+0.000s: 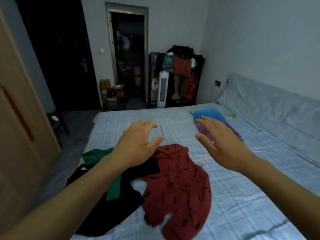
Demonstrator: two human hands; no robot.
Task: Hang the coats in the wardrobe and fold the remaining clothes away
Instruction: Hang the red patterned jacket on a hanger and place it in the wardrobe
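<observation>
- Fingers of the left hand (138, 144) curve loosely and those of the right hand (220, 142) spread straight; both are released, grasping nothing, above the rust-red garment with black dashes (178, 184).
- That garment lies crumpled on the pale blue checked bed (242, 196), touching a black garment (112, 205) and a green one (95, 155).
- Likely risk: a one-layer grab drags the overlapping clothes along, tangling the pile.
- Both forearms reach forward, palms down, wrists level.
</observation>
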